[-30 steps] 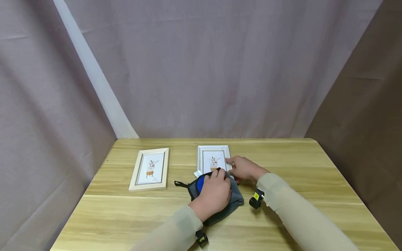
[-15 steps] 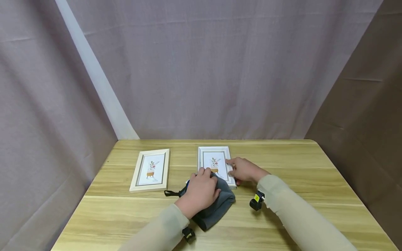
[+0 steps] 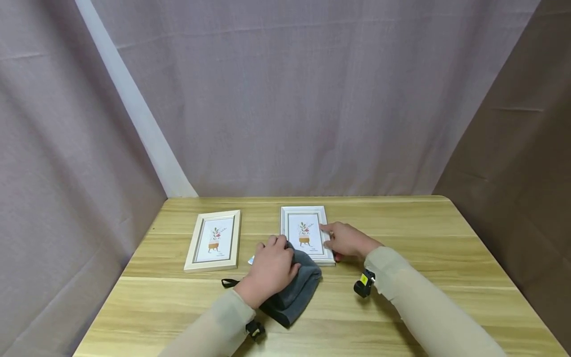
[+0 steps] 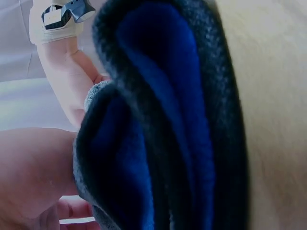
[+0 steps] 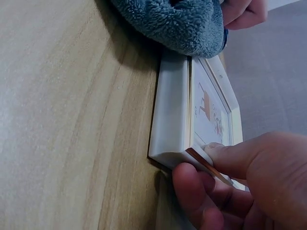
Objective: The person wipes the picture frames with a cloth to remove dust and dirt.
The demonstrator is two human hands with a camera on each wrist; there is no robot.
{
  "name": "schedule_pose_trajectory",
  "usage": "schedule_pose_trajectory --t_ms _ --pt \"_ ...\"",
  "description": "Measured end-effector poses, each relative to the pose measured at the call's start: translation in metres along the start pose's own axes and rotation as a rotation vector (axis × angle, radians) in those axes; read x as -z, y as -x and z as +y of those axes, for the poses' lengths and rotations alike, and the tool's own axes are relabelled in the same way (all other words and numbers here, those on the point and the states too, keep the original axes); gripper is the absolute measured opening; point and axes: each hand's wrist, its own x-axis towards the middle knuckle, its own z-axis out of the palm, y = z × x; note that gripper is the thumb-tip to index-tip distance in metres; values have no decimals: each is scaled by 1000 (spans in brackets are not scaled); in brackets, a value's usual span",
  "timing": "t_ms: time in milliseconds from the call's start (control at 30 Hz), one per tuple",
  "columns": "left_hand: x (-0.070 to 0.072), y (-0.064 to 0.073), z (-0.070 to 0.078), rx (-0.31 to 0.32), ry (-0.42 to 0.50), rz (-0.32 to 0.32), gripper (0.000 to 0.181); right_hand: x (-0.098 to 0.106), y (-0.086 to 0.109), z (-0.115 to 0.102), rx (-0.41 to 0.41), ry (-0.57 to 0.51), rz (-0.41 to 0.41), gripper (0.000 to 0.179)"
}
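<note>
A white picture frame (image 3: 305, 233) with a plant print lies face up on the table. My right hand (image 3: 350, 239) pinches its right edge; in the right wrist view the thumb (image 5: 218, 155) presses on the front while the fingers curl at the side. My left hand (image 3: 271, 267) grips a folded grey cleaning cloth (image 3: 300, 285) over the frame's lower left corner. Its blue inner side (image 4: 177, 86) fills much of the left wrist view. Part of that corner is hidden by the cloth and the left hand.
To the left, a cream picture frame (image 3: 212, 241) with a similar print lies flat on the wooden table (image 3: 156, 297). Grey curtains (image 3: 285, 99) stand behind the table and along its sides.
My left hand has slid left and slightly down with the cloth, uncovering more of the white frame's picture and lower right corner. My right hand stays at the frame's right edge.
</note>
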Motion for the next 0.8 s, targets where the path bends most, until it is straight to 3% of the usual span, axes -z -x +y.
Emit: schedule_pose_trajectory --t_ms 267,567,800 --pt "-5 -1 4 -31 -20 -1 37 2 2 4 40 -20 -18 66" --pt "-10 -13 2 -20 5 -54 38 3 4 2 52 -5 -21 66" --pt "-7 -16 4 -31 20 -75 39 2 4 2 36 1 -21 64"
